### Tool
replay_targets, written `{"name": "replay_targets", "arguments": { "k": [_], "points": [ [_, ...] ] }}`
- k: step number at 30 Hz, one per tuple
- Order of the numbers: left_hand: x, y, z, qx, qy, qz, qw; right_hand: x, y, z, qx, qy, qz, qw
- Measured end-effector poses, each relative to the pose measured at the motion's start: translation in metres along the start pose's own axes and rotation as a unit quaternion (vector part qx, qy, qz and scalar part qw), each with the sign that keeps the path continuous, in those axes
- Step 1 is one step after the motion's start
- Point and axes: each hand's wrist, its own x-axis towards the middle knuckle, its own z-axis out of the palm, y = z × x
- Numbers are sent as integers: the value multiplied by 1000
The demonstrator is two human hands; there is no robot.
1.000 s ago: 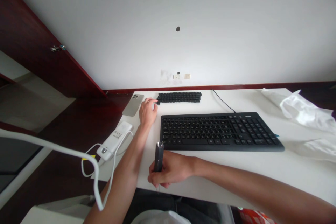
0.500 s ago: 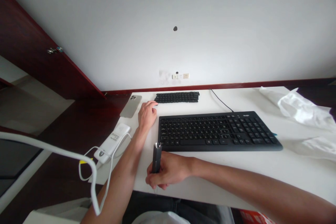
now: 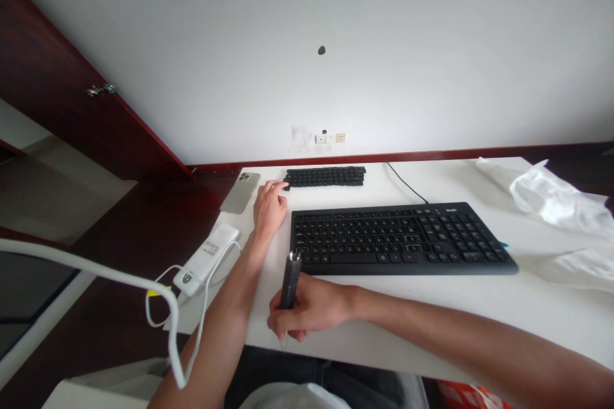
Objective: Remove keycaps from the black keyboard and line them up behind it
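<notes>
My left hand [image 3: 270, 209] reaches to the back left of the white desk [image 3: 330, 332], its fingers bent together at a single black keycap [image 3: 286, 188]. This keycap sits at the near left corner of a block of loose black keycaps [image 3: 326, 176] laid in rows. My right hand [image 3: 311, 308] grips the dark handle of a wire keycap puller [image 3: 290, 284], held upright, with its thin wire loops pointing down by the desk's front edge. A large black keyboard [image 3: 403, 239] lies just beyond my right hand, with keys seated across it.
A phone [image 3: 241, 192] and a white power strip [image 3: 206, 259] lie at the left edge. A white cable [image 3: 119, 275] hangs across the lower left. Crumpled white plastic [image 3: 547, 195] lies at the right, and the keyboard's cord [image 3: 405, 182] runs to the back edge.
The keycap under my left fingertips shows more fully at the corner of the rows. My right hand has tilted the puller's top slightly to the right and raised it a little.
</notes>
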Motion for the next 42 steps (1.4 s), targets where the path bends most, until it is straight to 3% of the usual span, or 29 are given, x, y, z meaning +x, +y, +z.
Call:
{"name": "replay_targets", "arguments": {
  "k": [4, 8, 11, 16, 20, 24, 29, 34, 42],
  "points": [
    [-1, 3, -4, -10, 26, -13, 1000, -10, -28, -13, 30, 60, -52, 996],
    [-4, 7, -8, -38, 36, -29, 998, -28, -62, -42, -52, 218, -104, 969],
    [-9, 11, -8, -61, 24, -45, 997, -42, -77, -66, -111, 272, -93, 951],
    [-25, 22, -11, -121, -3, -57, 991, -59, -77, -89, -172, 243, -64, 953],
    [-53, 36, -27, -190, 30, -52, 980, -61, -72, -96, -183, 190, -37, 964],
    [-92, 54, -54, -199, 25, -54, 978, -54, -65, -97, -145, 225, 1, 963],
    [-131, 70, -73, -150, -32, -23, 988, -44, -53, -96, -118, 250, 41, 960],
    [-139, 74, -70, -118, -64, -2, 991, -38, -41, -94, -113, 225, 65, 966],
    [-139, 74, -67, -72, -73, 29, 994, -36, -37, -97, -91, 239, 73, 964]
  ]
}}
